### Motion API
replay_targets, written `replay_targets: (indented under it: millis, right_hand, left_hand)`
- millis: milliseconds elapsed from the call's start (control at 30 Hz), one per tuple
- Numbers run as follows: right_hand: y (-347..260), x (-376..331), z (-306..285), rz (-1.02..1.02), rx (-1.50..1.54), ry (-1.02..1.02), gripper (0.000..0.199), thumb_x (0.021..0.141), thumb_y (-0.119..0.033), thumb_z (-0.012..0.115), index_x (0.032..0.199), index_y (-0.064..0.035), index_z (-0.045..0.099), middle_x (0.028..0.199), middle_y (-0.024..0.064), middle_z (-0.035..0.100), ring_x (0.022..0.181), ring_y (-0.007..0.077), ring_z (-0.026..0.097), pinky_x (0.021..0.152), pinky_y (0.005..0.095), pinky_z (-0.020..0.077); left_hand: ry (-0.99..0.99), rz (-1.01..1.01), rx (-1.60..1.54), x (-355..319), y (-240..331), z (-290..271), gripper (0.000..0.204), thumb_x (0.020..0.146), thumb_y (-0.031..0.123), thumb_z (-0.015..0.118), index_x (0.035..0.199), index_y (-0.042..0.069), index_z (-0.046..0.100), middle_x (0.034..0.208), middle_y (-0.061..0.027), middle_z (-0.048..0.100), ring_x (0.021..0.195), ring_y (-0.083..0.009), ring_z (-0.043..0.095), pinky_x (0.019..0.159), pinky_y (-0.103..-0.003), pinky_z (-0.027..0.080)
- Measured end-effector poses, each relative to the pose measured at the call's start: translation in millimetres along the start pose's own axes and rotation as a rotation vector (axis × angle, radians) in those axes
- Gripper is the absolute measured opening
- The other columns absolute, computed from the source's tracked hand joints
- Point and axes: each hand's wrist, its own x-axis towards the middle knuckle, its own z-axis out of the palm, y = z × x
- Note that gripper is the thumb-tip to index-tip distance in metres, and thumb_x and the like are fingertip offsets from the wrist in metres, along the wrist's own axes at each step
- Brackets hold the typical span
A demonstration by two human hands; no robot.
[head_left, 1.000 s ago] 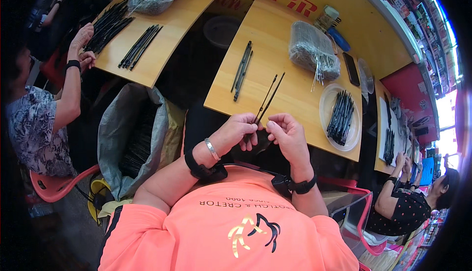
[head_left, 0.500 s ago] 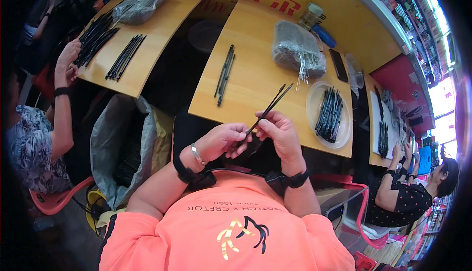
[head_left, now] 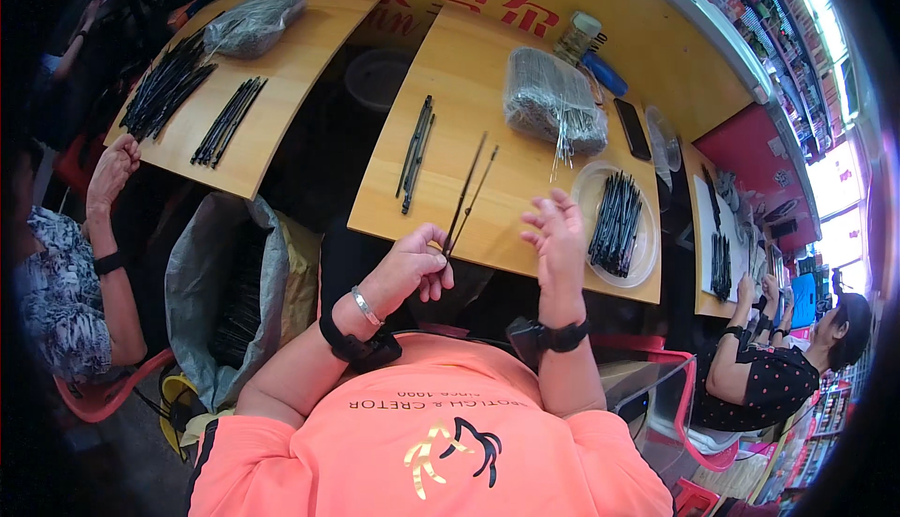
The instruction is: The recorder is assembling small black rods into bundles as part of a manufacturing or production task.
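My left hand (head_left: 412,269) is closed in a pinch on the lower ends of two thin black sticks (head_left: 468,194), which spread apart in a narrow V as they rise over the table edge. To their right my right hand (head_left: 557,240) is raised with fingers apart and slightly curled, and nothing shows in it. Beside that hand a clear round dish (head_left: 647,259) holds a pile of black sticks (head_left: 616,222). Beyond it lies a clear plastic bag (head_left: 548,90) packed with thin silvery wires, some poking out (head_left: 564,142) toward me. A few black sticks (head_left: 416,156) lie on the table's left part.
A phone (head_left: 633,128), a blue bottle (head_left: 605,74) and a lidded jar (head_left: 577,37) stand or lie at the back. An open grey sack (head_left: 202,301) stands left of me. People work at neighbouring tables (head_left: 239,156) on both sides, near more black sticks (head_left: 169,90).
My right hand has let go of the black sticks and moved apart to the right, fingers loosened. My left hand has shifted slightly left and now holds the sticks more upright.
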Motion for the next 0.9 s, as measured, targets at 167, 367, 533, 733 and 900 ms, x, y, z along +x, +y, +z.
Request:
replay_targets:
  millis: [167, 367, 533, 733, 900]
  right_hand:
    - [-1.6, 52.6, -15.5, 0.062, 0.058, 0.023, 0.045, 0.085, -0.013, 0.062, 0.121, -0.0011, 0.039, 0.09, 0.0067, 0.056, 0.073, 0.0129, 0.058, 0.058, 0.0233, 0.0483]
    - [4.5, 66.6, -15.9, 0.109, 0.032, -0.041, 0.046, 0.082, -0.007, 0.064, 0.12, -0.0014, 0.039, 0.081, 0.0052, 0.058, 0.064, 0.0125, 0.057, 0.053, 0.0217, 0.0474]
    - [3.5, 38.7, -21.3, 0.275, 0.033, -0.194, 0.045, 0.08, -0.004, 0.063, 0.12, -0.0018, 0.041, 0.079, 0.0051, 0.059, 0.062, 0.0113, 0.058, 0.051, 0.0212, 0.0484]
    - [2.4, 10.2, -18.5, 0.497, 0.115, -0.358, 0.039, 0.083, -0.003, 0.06, 0.119, -0.0054, 0.046, 0.075, 0.0025, 0.058, 0.061, 0.0102, 0.058, 0.05, 0.02, 0.0503]
    - [2.5, -9.4, -13.1, 0.531, 0.304, -0.291, 0.038, 0.083, -0.004, 0.06, 0.118, -0.0051, 0.047, 0.077, 0.0018, 0.057, 0.063, 0.0105, 0.059, 0.053, 0.0202, 0.0514]
  left_hand:
    - [0.015, 0.021, -0.026, -1.9, 2.7, -1.0, 0.019, 0.081, 0.004, 0.045, 0.1, 0.005, 0.044, 0.067, -0.0105, 0.059, 0.046, -0.0131, 0.054, 0.041, -0.021, 0.04]
    - [0.015, 0.044, -0.046, -2.3, 3.1, -1.5, 0.02, 0.077, 0.002, 0.046, 0.096, 0.005, 0.043, 0.066, -0.0117, 0.059, 0.045, -0.0136, 0.053, 0.04, -0.02, 0.039]
    - [-0.002, 0.068, -0.098, -2.8, 4.7, -2.4, 0.017, 0.079, 0.003, 0.048, 0.095, 0.005, 0.042, 0.067, -0.0121, 0.06, 0.048, -0.0136, 0.054, 0.043, -0.02, 0.04]
    - [-0.026, 0.065, -0.086, -1.9, 3.8, -1.9, 0.017, 0.082, 0.005, 0.049, 0.098, 0.005, 0.043, 0.069, -0.0111, 0.06, 0.049, -0.0131, 0.055, 0.044, -0.02, 0.04]
    - [-0.032, 0.067, -0.126, -2.1, 2.4, -2.4, 0.016, 0.084, 0.006, 0.049, 0.099, 0.006, 0.044, 0.07, -0.0111, 0.061, 0.049, -0.0129, 0.056, 0.044, -0.02, 0.041]
